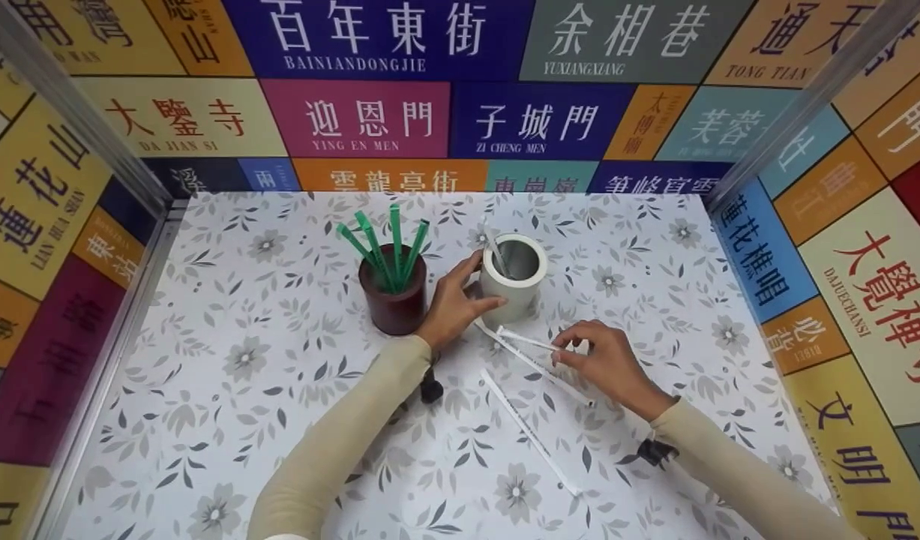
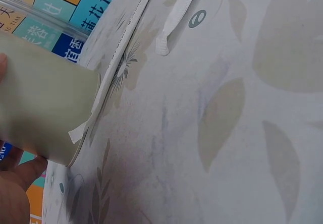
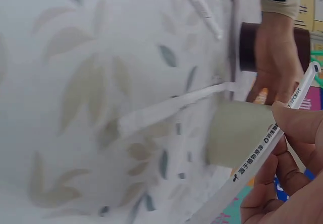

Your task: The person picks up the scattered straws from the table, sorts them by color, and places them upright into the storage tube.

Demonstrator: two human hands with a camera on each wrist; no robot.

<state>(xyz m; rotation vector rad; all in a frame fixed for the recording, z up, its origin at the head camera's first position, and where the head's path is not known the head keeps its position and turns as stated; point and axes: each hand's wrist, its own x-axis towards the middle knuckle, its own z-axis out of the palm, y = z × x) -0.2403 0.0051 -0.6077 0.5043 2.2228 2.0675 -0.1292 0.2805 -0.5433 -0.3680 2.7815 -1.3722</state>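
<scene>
A pale grey-green cup (image 1: 510,298) stands upright, with one white paper-wrapped straw (image 1: 497,251) leaning inside it. My left hand (image 1: 454,306) holds this cup from its left side, fingers and thumb curved against the wall. To the cup's front right, my right hand (image 1: 606,361) pinches another white wrapped straw (image 3: 253,158), printed with dark characters, between thumb and fingers. Below that straw, a second wrapped straw (image 1: 547,370) lies on the table, one end against the cup's base. Nearer the front lies a further wrapped straw (image 1: 529,431).
Left of the pale cup stands a dark brown cup (image 1: 396,309) holding several green straws (image 1: 396,240), close to my left hand. A floral cloth (image 1: 227,420) covers the table. Printed panels (image 1: 358,120) with Chinese characters enclose the back and sides.
</scene>
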